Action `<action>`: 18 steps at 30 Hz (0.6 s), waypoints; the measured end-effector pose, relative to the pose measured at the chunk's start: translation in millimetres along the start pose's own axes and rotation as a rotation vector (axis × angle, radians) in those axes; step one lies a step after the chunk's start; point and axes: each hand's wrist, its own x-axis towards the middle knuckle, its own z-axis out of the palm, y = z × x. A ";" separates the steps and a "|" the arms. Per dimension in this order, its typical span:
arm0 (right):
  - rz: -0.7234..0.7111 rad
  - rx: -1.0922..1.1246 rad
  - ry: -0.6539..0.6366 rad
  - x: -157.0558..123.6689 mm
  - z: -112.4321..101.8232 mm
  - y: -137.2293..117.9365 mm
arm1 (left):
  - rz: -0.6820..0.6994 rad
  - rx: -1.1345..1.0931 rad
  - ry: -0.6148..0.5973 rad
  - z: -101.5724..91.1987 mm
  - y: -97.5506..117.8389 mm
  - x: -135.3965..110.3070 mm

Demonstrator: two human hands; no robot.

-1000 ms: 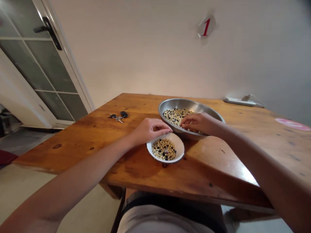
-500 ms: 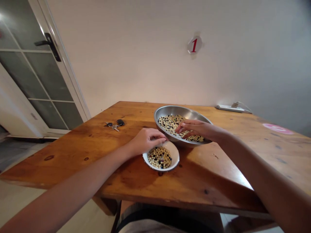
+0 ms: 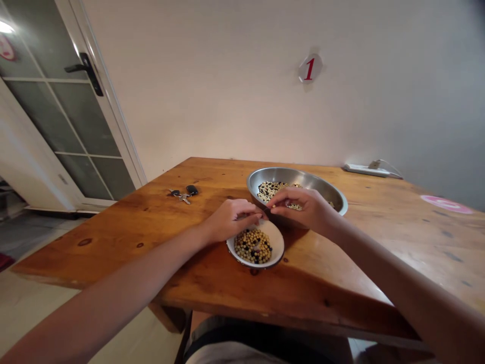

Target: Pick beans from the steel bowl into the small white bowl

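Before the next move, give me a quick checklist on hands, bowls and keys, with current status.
1. Right hand pinching a small pale bead: ok, as far as visible.
2. Left hand at the white bowl, fingertips together: ok.
3. Anything gripped in those left fingertips: cannot tell.
4. White bowl upright on the table, beads inside: ok.
5. Gap between white bowl and steel bowl: cannot tell.
6. Keys apart from both bowls: ok.

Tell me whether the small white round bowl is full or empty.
Partly full: gold and black round beads lie in the white bowl, whose inner wall shows bare on the right.
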 end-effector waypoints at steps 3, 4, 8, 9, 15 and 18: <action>-0.044 -0.095 0.021 -0.5 2.4 -2.2 | 0.037 0.051 0.008 -1.1 1.8 -0.2; -0.057 -0.115 0.029 -0.5 2.8 -2.6 | 0.046 0.069 0.010 -1.3 2.2 -0.2; -0.109 -0.146 0.039 -0.9 3.8 -3.7 | 0.079 0.131 -0.005 -1.2 1.8 0.0; -0.120 -0.151 0.038 -0.9 3.8 -3.6 | 0.084 0.144 -0.010 -1.1 1.4 0.0; -0.157 -0.189 0.037 -0.4 3.5 -1.4 | 0.073 0.159 -0.036 -1.6 2.9 -0.2; -0.160 -0.198 0.033 -0.3 3.7 -2.1 | 0.064 0.175 -0.035 -2.2 4.4 -0.4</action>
